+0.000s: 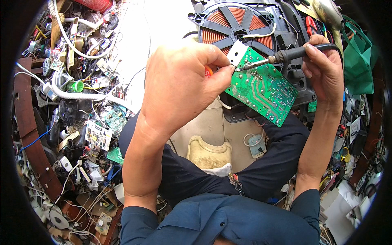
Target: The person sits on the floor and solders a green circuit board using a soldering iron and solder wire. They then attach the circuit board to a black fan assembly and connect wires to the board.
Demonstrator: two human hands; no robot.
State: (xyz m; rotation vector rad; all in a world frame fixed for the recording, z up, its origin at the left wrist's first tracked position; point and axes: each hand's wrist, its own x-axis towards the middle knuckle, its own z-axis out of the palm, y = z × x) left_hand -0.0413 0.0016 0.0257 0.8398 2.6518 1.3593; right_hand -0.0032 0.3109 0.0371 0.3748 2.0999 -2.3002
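My right hand (pixel 326 67) grips a soldering iron (pixel 281 56) by its black handle, the metal tip pointing left. That tip rests at the upper left edge of a green circuit board (pixel 265 92), which lies tilted with its soldered side up. Close beside the tip, my left hand (pixel 183 77) has thumb and forefinger pinched together. Whatever they hold is too small to make out. Part of an orange round thing (pixel 208 71) shows behind the left fingers, mostly hidden. Under the board's upper end sits a copper coil (pixel 218 24) in a black frame.
A white work surface (pixel 167 20) lies behind my left hand. Heaped electronic scrap (pixel 98 134) fills the left side, with a white hose (pixel 81 96) across it. A white power socket (pixel 256 147) is on the tiled floor between my legs. At right hangs a green bag (pixel 359 61).
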